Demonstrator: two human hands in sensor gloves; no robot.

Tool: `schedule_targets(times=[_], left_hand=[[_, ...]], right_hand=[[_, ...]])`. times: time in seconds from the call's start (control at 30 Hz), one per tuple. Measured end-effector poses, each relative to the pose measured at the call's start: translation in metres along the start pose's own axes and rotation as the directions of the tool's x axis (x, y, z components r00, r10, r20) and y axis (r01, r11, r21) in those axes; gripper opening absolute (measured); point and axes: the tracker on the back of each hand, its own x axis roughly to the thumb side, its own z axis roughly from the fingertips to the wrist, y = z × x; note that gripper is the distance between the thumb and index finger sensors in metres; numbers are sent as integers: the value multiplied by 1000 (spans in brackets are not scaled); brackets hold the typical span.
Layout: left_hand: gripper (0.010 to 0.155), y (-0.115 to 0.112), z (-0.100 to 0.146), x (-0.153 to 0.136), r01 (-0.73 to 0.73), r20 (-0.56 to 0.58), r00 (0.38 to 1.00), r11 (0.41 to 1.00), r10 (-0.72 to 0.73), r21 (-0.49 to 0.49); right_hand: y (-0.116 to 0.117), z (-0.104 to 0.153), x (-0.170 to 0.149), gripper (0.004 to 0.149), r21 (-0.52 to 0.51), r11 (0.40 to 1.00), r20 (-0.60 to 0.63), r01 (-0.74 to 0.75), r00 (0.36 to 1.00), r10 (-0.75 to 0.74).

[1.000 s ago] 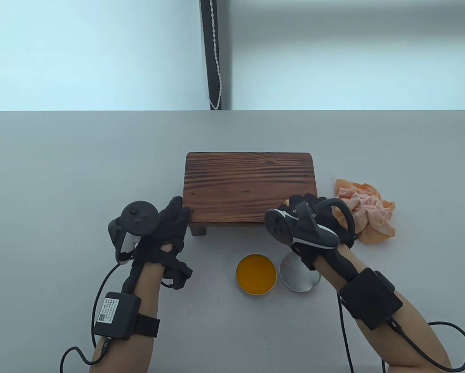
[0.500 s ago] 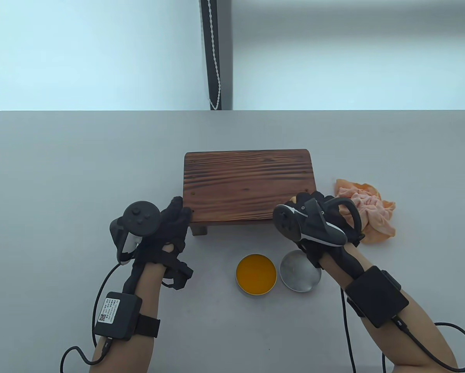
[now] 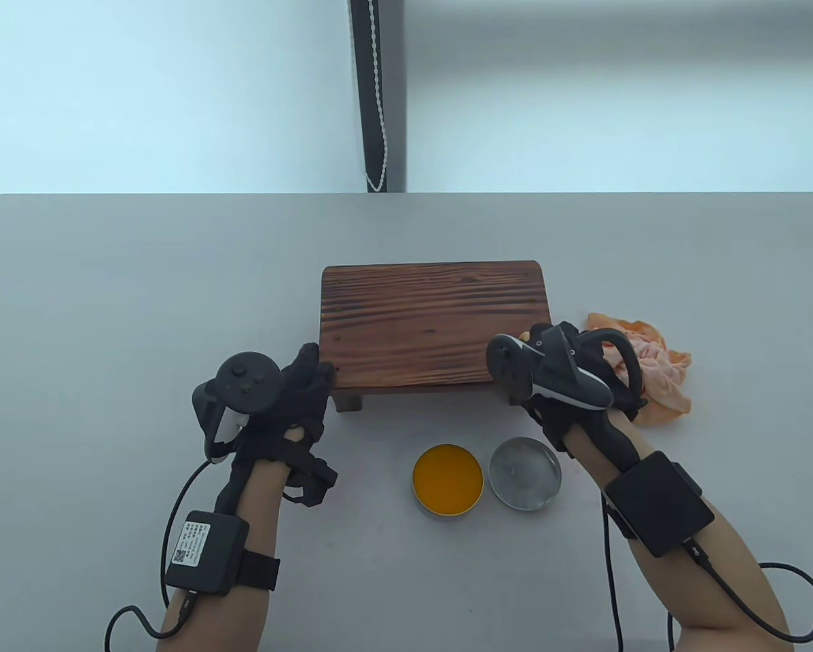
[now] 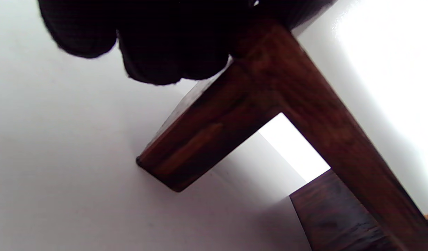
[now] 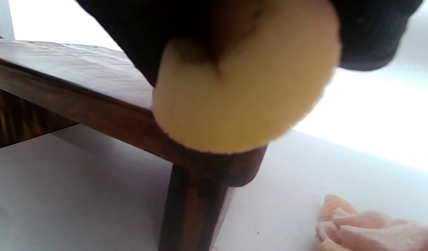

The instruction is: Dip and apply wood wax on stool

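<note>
A dark wooden stool (image 3: 433, 326) stands at the middle of the table. My left hand (image 3: 308, 380) grips its near left corner; the left wrist view shows my fingers (image 4: 147, 45) over the stool's edge above a leg (image 4: 200, 136). My right hand (image 3: 549, 353) is over the stool's near right corner and holds a round pale yellow sponge pad (image 5: 242, 90) just above the top. An open tin of orange wax (image 3: 447, 479) sits on the table in front of the stool.
The tin's silver lid (image 3: 524, 473) lies right of the wax tin. A crumpled peach cloth (image 3: 651, 367) lies right of the stool, also in the right wrist view (image 5: 371, 226). A black post with a bead chain (image 3: 376, 95) stands behind the grey table (image 3: 107, 285).
My right hand has moved up and right from near the lid to the stool's near right corner, uncovering the lid. The left hand has stayed put.
</note>
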Motion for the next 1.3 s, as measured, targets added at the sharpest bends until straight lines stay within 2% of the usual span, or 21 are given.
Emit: schedule_targets(times=[0.13,0.23,0.33,0.47,0.6,0.77,0.9,1.03,1.13,1.3], left_hand=[[71,0,0,1,9,4,1000,1000,-9,2],[71,-1,1,2,26,6,1000,1000,-26,12],[71,-1,1,2,30,6,1000,999,-30,11],[71,-1,1,2,26,6,1000,1000,-26,8],[71,-1,1,2,31,7,999,999,-31,13],[71,-1,1,2,39,10,999,999,-39,18],[71,-1,1,2,37,9,999,999,-37,15],[71,-1,1,3,36,9,999,999,-36,13],[71,-1,1,3,42,11,999,999,-43,16],[70,-1,1,2,46,12,999,999,-46,19]], right_hand=[[-1,-2,4,37,-19,1000,10,14,1000,-13],[1,-15,-6,37,-11,998,-26,65,997,-66],[4,-22,-18,37,-22,998,-64,56,996,-57],[4,-12,-22,37,0,1000,-79,24,997,-23],[2,6,-9,38,-13,1000,-19,22,1000,-22],[4,-7,-9,37,-65,997,-39,48,998,-51],[7,-19,-25,37,-44,999,-109,22,994,-26],[6,-1,-28,38,-16,999,-93,35,995,-37],[6,11,-18,38,-53,998,-53,17,998,-20],[8,1,-27,36,-58,992,-64,110,991,-113]])
